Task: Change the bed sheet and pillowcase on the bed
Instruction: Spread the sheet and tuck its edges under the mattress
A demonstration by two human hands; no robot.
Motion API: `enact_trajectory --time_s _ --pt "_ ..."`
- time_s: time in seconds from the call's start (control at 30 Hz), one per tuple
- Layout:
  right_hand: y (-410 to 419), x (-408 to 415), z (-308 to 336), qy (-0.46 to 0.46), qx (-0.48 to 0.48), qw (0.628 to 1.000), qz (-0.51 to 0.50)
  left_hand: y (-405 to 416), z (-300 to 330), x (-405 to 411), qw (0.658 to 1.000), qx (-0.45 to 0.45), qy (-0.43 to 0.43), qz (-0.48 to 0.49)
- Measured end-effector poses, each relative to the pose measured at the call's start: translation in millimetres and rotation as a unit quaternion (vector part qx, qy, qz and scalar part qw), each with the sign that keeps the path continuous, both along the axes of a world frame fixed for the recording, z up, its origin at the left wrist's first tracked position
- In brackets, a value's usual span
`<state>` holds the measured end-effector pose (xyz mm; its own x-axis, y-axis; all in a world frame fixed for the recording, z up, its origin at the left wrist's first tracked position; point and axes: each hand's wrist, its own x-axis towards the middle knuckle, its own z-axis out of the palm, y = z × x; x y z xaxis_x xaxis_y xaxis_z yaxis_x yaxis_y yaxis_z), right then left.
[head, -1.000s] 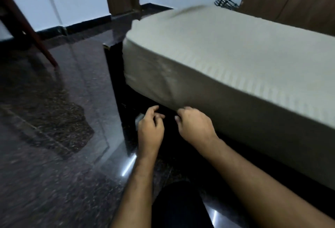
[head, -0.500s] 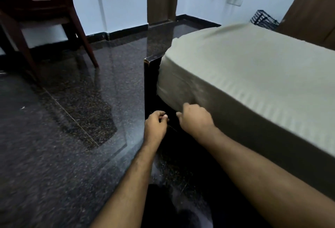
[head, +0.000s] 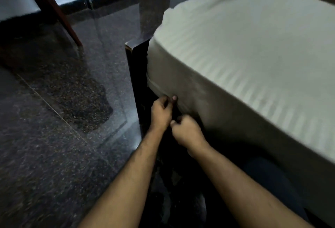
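Head view is showing us crouching at the bed corner, centre of the frame, where we are working the cream striped sheet (head: 244, 50) around the mattress corner against the dark bed frame (head: 137, 75). Our left hand (head: 160, 114) is reaching up to the sheet's lower hem just below centre, fingers curled and seemingly pinching the edge, thumb tip touching the fabric. Our right hand (head: 188, 133) is sitting just below and right of it, fingers curled tight; whether it is gripping cloth we cannot tell, as the dark gap is hiding its fingertips. We are judging this as the tucking or untucking of the corner. Next, we are needing a firm hold on the hem with both hands. No pillowcase is showing.
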<state>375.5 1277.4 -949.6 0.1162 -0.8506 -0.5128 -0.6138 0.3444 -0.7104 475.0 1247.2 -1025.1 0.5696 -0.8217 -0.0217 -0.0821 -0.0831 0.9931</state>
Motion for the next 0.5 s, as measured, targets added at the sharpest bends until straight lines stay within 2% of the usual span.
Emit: enact_trajectory --time_s 0.07,0.13,0.23,0.33,0.5 --pt "-3 11 -13 -0.180 0.058 0.971 -0.144 2 -3 1 0.999 0.000 0.042 -0.003" --pt "-3 23 -22 -0.268 0.076 0.921 -0.271 5 -2 6 0.997 -0.011 0.072 -0.021" --pt "1 36 -26 -0.313 0.068 0.879 -0.352 8 -6 25 0.999 -0.030 0.009 -0.030" --pt "-2 45 -27 -0.350 0.062 0.849 -0.391 11 -11 39 0.999 -0.046 -0.016 -0.021" --pt "-6 58 -23 -0.349 0.072 0.840 -0.408 12 -12 40 0.999 -0.050 -0.012 -0.018"
